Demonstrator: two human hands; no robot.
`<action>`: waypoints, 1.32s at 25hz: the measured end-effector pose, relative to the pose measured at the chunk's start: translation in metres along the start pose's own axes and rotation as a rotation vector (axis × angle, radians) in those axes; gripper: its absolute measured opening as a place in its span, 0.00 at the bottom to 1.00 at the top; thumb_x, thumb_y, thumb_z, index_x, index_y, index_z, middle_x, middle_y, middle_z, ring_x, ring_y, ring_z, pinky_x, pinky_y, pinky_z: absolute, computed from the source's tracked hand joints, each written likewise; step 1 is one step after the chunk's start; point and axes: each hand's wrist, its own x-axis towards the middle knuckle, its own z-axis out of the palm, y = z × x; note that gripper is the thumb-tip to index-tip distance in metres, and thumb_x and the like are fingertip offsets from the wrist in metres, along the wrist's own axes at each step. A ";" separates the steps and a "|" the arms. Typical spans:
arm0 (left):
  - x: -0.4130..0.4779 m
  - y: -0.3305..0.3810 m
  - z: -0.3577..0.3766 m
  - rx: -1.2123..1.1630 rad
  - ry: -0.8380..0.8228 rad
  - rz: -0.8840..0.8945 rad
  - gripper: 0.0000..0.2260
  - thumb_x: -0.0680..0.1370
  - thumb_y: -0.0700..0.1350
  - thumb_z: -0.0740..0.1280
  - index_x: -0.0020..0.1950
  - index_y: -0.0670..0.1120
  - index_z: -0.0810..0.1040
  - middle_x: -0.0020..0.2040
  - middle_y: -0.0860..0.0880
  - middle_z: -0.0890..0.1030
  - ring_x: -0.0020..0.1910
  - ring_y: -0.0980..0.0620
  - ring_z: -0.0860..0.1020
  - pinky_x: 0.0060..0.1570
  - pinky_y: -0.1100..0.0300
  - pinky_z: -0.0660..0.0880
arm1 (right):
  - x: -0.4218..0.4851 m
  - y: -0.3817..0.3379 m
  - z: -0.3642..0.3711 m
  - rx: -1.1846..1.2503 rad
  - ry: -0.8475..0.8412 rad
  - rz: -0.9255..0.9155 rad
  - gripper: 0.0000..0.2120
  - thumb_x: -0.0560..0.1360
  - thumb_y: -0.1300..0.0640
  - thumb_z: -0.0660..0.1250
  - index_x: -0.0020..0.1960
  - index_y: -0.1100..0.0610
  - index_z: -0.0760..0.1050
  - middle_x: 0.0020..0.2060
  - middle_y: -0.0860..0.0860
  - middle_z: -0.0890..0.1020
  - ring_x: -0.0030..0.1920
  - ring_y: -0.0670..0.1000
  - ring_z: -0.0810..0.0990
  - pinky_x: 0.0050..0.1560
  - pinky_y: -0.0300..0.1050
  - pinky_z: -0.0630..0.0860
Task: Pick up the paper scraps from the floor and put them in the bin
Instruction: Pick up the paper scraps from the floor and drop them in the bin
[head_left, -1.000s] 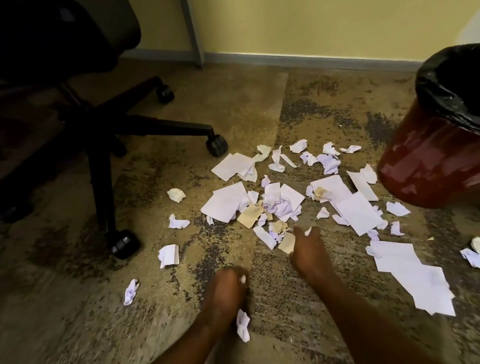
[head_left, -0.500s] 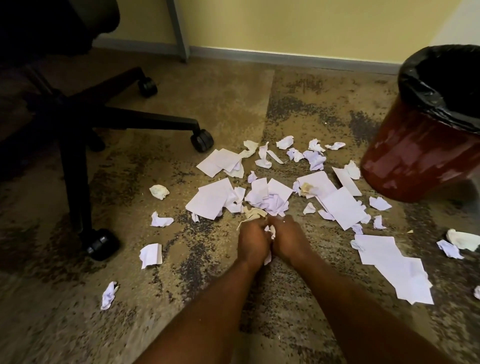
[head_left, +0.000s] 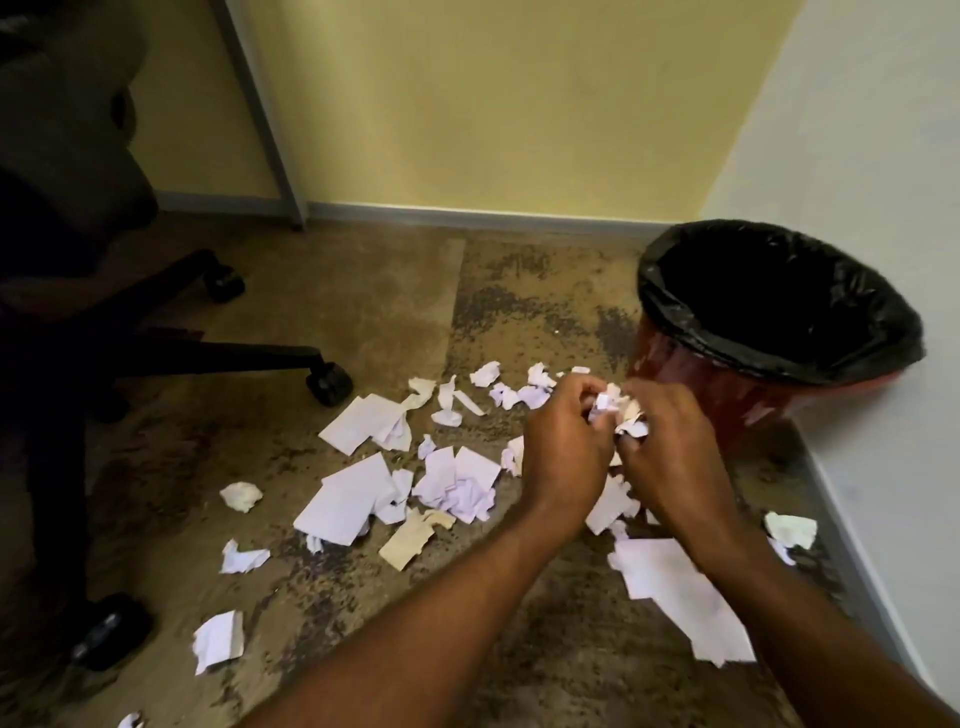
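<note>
Both hands are raised above the floor, close together, left of the bin. My left hand (head_left: 566, 441) and my right hand (head_left: 670, 447) curl round a small bunch of crumpled white paper scraps (head_left: 621, 410) held between them. The red bin (head_left: 727, 400) with a black liner stands at the right, its mouth open and dark. Several white and pale scraps lie spread over the carpet (head_left: 363, 312), among them a flat sheet (head_left: 345, 499), a tan piece (head_left: 410, 538) and a large sheet (head_left: 680, 592) under my right forearm.
A black office chair (head_left: 67, 218) with wheeled legs (head_left: 327, 382) stands at the left. A yellow wall runs along the back, with a grey desk leg (head_left: 260, 114) in front of it. A white wall (head_left: 857, 260) closes the right side behind the bin.
Both hands came together on the floor, gathered scraps, and have lifted them up and to the right toward the bin. The view has tilted up, showing the bin's mouth.
</note>
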 end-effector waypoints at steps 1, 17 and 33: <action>0.014 0.028 0.012 -0.045 0.029 0.026 0.07 0.74 0.43 0.72 0.50 0.52 0.77 0.43 0.55 0.83 0.43 0.57 0.81 0.42 0.59 0.78 | 0.020 0.003 -0.025 -0.023 0.055 -0.002 0.19 0.72 0.62 0.69 0.62 0.53 0.74 0.57 0.55 0.76 0.56 0.54 0.74 0.48 0.39 0.65; 0.000 0.047 0.110 0.532 -0.151 0.565 0.29 0.75 0.38 0.64 0.76 0.47 0.62 0.80 0.42 0.54 0.76 0.42 0.59 0.68 0.51 0.66 | -0.007 0.117 -0.112 0.144 0.366 0.382 0.23 0.74 0.64 0.62 0.68 0.57 0.68 0.62 0.58 0.74 0.60 0.56 0.74 0.59 0.45 0.72; -0.101 -0.126 0.207 1.091 -0.869 0.016 0.45 0.70 0.64 0.70 0.79 0.57 0.47 0.79 0.38 0.48 0.75 0.35 0.56 0.68 0.39 0.64 | -0.180 0.291 -0.021 -0.207 -0.364 0.686 0.28 0.73 0.56 0.63 0.73 0.53 0.62 0.63 0.63 0.71 0.60 0.64 0.74 0.63 0.55 0.72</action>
